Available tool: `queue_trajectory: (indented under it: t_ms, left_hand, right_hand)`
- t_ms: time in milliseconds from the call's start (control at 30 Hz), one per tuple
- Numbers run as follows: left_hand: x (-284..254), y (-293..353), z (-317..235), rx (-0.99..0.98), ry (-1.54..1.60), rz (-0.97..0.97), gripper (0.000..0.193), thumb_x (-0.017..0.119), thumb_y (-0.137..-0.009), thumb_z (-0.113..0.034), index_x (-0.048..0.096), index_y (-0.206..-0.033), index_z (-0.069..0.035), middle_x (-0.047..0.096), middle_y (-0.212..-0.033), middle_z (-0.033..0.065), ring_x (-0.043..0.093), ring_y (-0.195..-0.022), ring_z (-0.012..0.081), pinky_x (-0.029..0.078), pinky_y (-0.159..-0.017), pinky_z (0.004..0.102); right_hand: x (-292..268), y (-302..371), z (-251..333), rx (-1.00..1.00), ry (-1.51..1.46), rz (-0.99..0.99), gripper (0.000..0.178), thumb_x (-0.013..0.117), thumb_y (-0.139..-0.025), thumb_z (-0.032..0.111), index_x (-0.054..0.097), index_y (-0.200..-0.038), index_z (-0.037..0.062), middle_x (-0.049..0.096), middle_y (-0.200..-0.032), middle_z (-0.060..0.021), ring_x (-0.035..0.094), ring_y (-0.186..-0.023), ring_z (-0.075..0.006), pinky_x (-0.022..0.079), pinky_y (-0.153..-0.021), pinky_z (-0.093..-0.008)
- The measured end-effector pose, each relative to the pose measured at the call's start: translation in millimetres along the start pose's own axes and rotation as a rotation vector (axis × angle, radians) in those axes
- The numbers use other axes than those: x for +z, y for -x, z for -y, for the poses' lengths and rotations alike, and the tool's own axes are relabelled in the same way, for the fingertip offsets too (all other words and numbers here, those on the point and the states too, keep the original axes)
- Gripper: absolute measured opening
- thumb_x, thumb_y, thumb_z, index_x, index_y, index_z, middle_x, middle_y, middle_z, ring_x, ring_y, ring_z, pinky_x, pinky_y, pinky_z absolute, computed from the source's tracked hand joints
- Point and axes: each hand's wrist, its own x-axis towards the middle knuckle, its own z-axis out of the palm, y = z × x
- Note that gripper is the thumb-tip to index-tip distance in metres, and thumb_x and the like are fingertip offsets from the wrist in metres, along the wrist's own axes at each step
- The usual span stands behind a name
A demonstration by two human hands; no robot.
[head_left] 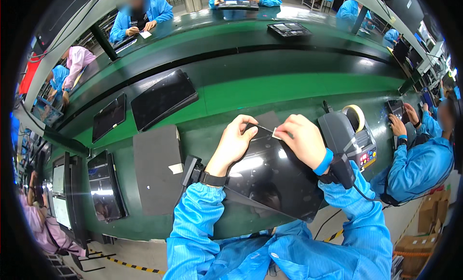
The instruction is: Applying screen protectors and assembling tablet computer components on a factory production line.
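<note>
While the left hand grips the glossy black panel mid-frame, the right hand pinches a small white tape piece against its top edge.

A glossy black display panel is gleaming under the left hand and the right hand, whose fingers are pinching a small white strip. Bright blue sleeves are showing beside a black wristband and a blue wrist strap. The green workbench is carrying a dark grey mat, a grey tape dispenser with a pale yellow roll, while yellow-and-black striped tape is marking the floor.
</note>
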Motion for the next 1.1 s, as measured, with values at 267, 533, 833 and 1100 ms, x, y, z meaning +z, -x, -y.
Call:
queue_trajectory:
  t_ms: [267, 533, 833, 1100]
  left_hand:
    - [0, 1, 6, -0.021, -0.072, -0.038, 0.017, 0.057, -0.089, 0.000, 0.055, -0.106, -0.001, 0.062, -0.080, 0.0025, 0.054, -0.071, 0.0048, 0.044, -0.063, 0.0193]
    - [-3, 3, -10, 0.029, 0.004, -0.013, 0.017, 0.057, -0.089, -0.001, 0.055, -0.106, -0.001, 0.063, -0.081, 0.0046, 0.055, -0.073, 0.0066, 0.043, -0.065, 0.0198]
    - [-7, 21, -30, 0.178, 0.152, -0.057, 0.017, 0.056, -0.090, -0.003, 0.055, -0.106, 0.001, 0.065, -0.086, 0.0070, 0.058, -0.076, 0.0088, 0.047, -0.068, 0.0222]
    - [-1, 42, -57, 0.264, 0.134, -0.205, 0.017, 0.061, -0.087, -0.004, 0.059, -0.104, -0.001, 0.062, -0.086, 0.0036, 0.056, -0.076, 0.0076, 0.044, -0.068, 0.0209]
  right_hand:
    - [12, -6, -9, 0.314, -0.279, 0.256, 0.028, 0.065, -0.082, 0.028, 0.069, -0.081, 0.0002, 0.065, -0.077, -0.0184, 0.062, -0.072, -0.0330, 0.048, -0.067, -0.0405]
    - [-23, -10, -8, 0.268, -0.198, 0.217, 0.037, 0.056, -0.089, 0.034, 0.066, -0.087, -0.0020, 0.063, -0.084, -0.0215, 0.061, -0.082, -0.0361, 0.047, -0.073, -0.0407]
    - [-58, 167, 16, 0.662, -0.604, -0.768, 0.028, 0.039, -0.099, 0.020, 0.056, -0.088, 0.0007, 0.057, -0.079, -0.0037, 0.051, -0.070, -0.0103, 0.042, -0.065, -0.0241]
    - [11, 247, 54, 0.703, -0.980, -0.657, 0.038, 0.036, -0.100, 0.033, 0.050, -0.111, -0.0014, 0.059, -0.085, -0.0100, 0.054, -0.071, -0.0121, 0.044, -0.065, -0.0244]
